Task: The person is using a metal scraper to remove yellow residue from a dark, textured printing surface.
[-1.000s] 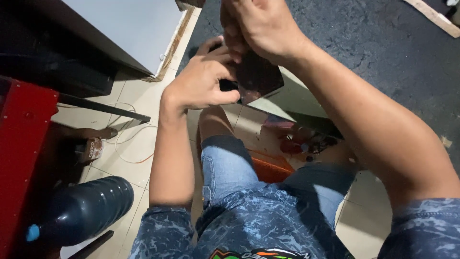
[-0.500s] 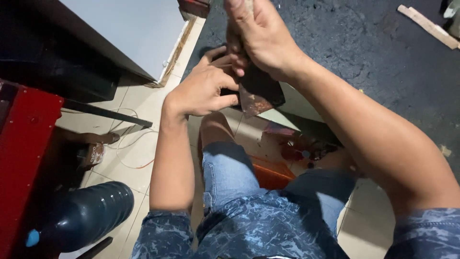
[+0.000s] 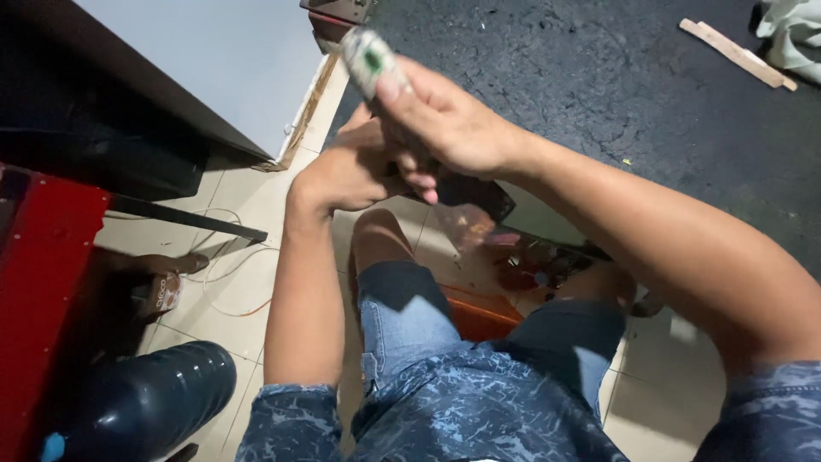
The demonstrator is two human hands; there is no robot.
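A single camera sits on the person's head and looks steeply down over the chest and lap — so close that both forearms fill the middle of the frame, the left hand and right hand meeting just below the top edge. It faces forward and down toward the tiled floor between the knees, with a dark mat filling the upper right and a red cabinet cut by the left border. There is no second view — nothing is shared.
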